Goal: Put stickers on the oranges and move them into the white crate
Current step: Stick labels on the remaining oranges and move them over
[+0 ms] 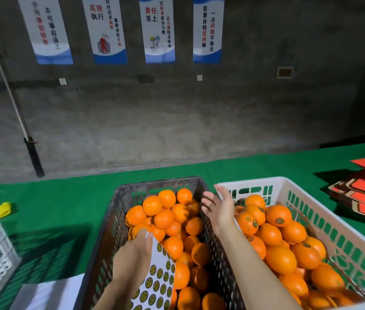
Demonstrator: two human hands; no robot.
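Green cloth covers the surface. Left hand grasps the sticker sheet over the dark crate; right hand, grip released, hovers beside the white crate of stickered oranges. The piled fruit could roll out.

This looks like a fruit packing workshop: bare concrete wall with work-slogan posters, a green-covered table, crates full of oranges, and stacked red cartons.
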